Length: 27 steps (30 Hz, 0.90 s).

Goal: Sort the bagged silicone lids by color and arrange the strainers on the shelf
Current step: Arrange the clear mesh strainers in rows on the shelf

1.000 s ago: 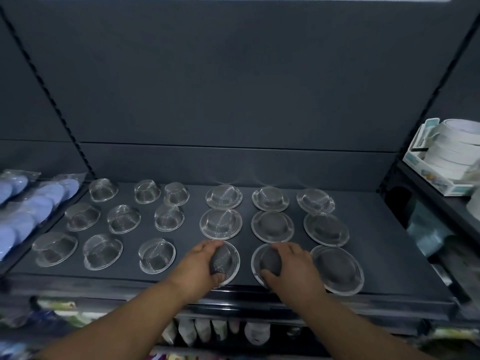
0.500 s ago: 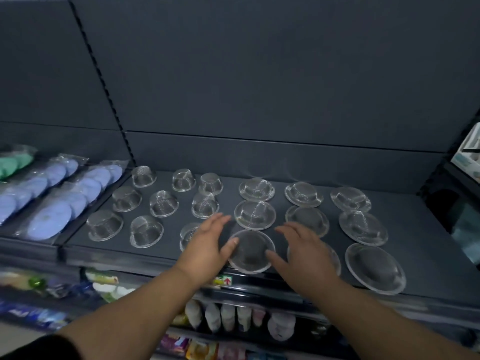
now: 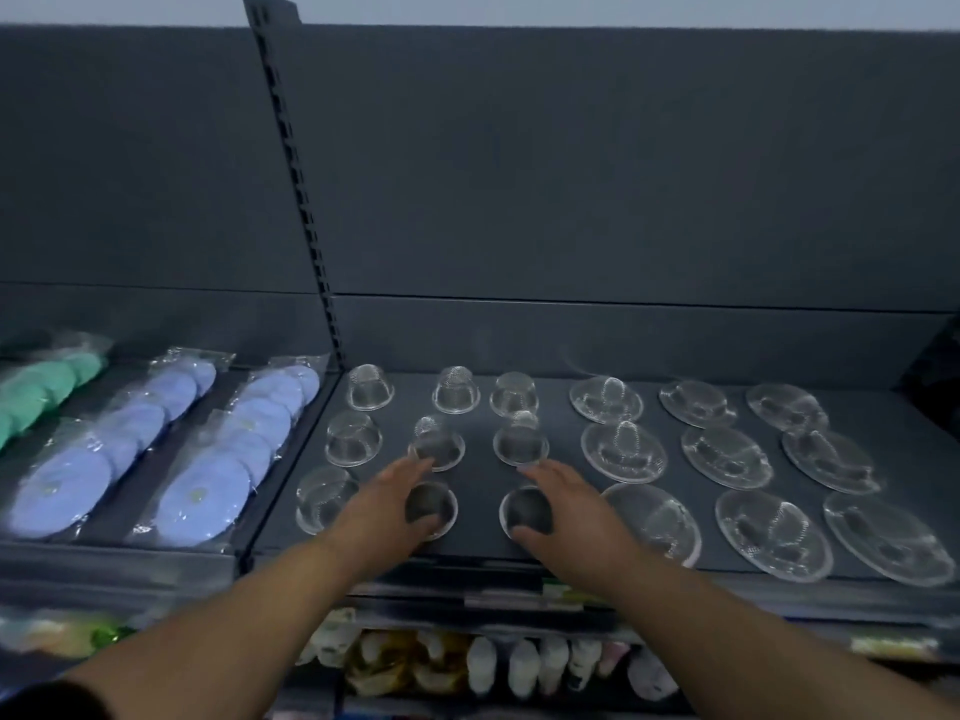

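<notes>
While both strainers sat flat on the shelf (image 3: pixel 479 491), each hand was half-closed round one. The left hand (image 3: pixel 387 504) bracketed the left front strainer (image 3: pixel 432 509) between thumb and curved fingers. The right hand (image 3: pixel 566 504) cupped the right front strainer (image 3: pixel 525 511) the same way, thumb at the near rim. How firmly either pinched could not be told.

Both pieces lay in the front row, right of the slotted upright (image 3: pixel 306 215), among the small domed strainers (image 3: pixel 353 439) standing closest to it. The wide-rimmed strainers (image 3: pixel 727 457) lay farther right of that upright. Left of it the bagged silicone lids (image 3: pixel 244 439) ran in lines, blue nearest and a green line (image 3: pixel 41 387) beyond.

These strainers looked like fine wire mesh, so they were probably very light, and the dome would likely dent under a squeeze. The rim seemed the stiffer part and the better hold, taken with thumb and fingers on opposite sides. Being so light, each would probably skate on the smooth shelf and knock its neighbours. The lids looked soft and their bags slippery, so they were likely best carried flat.
</notes>
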{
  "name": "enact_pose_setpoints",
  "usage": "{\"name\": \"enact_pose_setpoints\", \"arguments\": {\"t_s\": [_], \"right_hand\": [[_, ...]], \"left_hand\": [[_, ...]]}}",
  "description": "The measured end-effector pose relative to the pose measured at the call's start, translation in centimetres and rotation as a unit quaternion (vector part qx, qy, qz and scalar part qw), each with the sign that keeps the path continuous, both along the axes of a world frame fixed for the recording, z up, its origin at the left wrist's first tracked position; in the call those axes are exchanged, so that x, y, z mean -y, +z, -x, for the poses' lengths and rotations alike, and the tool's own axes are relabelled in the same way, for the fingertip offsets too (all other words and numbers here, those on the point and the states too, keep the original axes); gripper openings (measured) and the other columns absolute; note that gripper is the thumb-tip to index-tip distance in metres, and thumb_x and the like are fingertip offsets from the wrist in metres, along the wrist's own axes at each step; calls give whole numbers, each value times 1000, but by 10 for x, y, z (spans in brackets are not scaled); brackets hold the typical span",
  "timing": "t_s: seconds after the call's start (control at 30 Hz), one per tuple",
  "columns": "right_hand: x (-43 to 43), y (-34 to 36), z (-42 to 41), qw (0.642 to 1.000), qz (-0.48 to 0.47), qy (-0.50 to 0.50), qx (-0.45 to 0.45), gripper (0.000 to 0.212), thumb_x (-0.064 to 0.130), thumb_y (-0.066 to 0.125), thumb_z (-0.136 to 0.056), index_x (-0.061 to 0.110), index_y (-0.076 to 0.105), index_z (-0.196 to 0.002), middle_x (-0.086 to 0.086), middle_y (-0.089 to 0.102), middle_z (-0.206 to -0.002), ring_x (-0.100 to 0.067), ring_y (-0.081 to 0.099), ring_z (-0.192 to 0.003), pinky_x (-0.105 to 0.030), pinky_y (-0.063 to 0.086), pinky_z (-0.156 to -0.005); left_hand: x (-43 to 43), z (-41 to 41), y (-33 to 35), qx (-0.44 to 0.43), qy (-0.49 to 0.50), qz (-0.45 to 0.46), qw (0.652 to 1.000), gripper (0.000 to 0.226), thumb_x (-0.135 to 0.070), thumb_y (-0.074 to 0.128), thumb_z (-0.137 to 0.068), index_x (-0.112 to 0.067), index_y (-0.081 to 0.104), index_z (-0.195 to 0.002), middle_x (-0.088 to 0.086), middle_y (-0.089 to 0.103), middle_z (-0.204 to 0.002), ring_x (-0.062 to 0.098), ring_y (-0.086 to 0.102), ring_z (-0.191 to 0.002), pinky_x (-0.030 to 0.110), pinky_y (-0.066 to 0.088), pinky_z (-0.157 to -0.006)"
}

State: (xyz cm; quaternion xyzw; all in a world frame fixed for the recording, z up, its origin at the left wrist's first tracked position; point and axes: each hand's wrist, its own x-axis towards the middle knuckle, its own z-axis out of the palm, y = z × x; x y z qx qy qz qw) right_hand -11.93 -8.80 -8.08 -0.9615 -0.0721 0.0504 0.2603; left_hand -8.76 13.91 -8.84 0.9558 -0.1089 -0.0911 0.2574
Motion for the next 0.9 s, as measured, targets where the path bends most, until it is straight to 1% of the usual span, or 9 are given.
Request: {"name": "enact_pose_setpoints", "arguments": {"t_s": [0.13, 0.27, 0.37, 0.47, 0.53, 0.6, 0.67, 0.77, 0.9], "right_hand": [[-14, -4, -3, 999, 20, -24, -29, 66, 30, 62, -89, 26, 31, -147, 6, 26, -153, -16, 31, -138, -24, 24, -112], [-18, -3, -2, 997, 26, -60, -40, 60, 23, 63, -85, 26, 39, -141, 2, 40, -143, -17, 42, -129, -26, 35, -106], [-20, -1, 0, 996, 38, -66, -52, 59, 22, 64, -82, 25, 44, -137, 1, 44, -138, -18, 47, -124, -24, 39, -101], [-19, 0, 1, 994, 59, -64, -60, 57, 31, 66, -80, 27, 47, -133, 1, 48, -133, -18, 51, -120, -26, 42, -98], [-21, 1, -1, 994, 66, -72, -55, 58, 42, 68, -78, 29, 48, -131, 4, 50, -130, -16, 51, -119, -26, 42, -98], [-23, 1, -6, 994, 50, -93, -39, 64, 55, 67, -76, 31, 49, -131, 6, 50, -130, -14, 51, -119, -29, 42, -101], [-23, 0, -14, 993, 25, -110, -18, 65, 59, 65, -77, 31, 47, -133, 5, 48, -132, -14, 50, -121, -31, 41, -103], [-18, -1, -31, 993, 24, -112, 12, 60, 48, 66, -81, 28, 46, -135, 2, 47, -134, -16, 48, -124, -30, 39, -104], [-11, -2, -57, 995, 27, -97, 21, 58, 33, 65, -85, 27, 43, -138, 1, 40, -141, -19, 44, -126, -28, 38, -104]], "left_hand": [[-7, -9, -5, -7, -53, 3, 999, 66, -29, 63, -88, -29, 31, -146, -3, 29, -153, 12, 30, -139, 19, 21, -110], [-8, -12, -9, 3, -83, 15, 996, 66, -28, 64, -87, -29, 33, -145, -5, 32, -151, 11, 34, -136, 21, 25, -111], [-8, -12, -14, 16, -98, 21, 995, 66, -30, 65, -86, -31, 34, -144, -8, 32, -150, 10, 35, -135, 22, 28, -111], [-7, -11, -17, 24, -109, 27, 993, 65, -33, 66, -84, -31, 37, -141, -9, 36, -147, 8, 39, -132, 21, 31, -108], [-6, -9, -15, 24, -111, 40, 993, 64, -40, 67, -82, -31, 40, -139, -11, 39, -142, 7, 41, -128, 19, 33, -105], [-5, -12, -12, 36, -86, 65, 993, 63, -48, 66, -81, -31, 42, -137, -11, 42, -138, 7, 42, -126, 21, 33, -104], [-4, -19, -11, 65, -50, 92, 992, 58, -47, 65, -83, -29, 45, -134, -8, 45, -135, 9, 44, -125, 21, 33, -103], [-2, -38, -10, 107, -14, 107, 988, 52, -35, 66, -84, -25, 48, -132, -3, 48, -134, 12, 45, -122, 21, 33, -102], [0, -67, -14, 104, 9, 67, 992, 61, -27, 67, -83, -20, 42, -139, 2, 40, -144, 17, 38, -132, 25, 29, -109]]}}
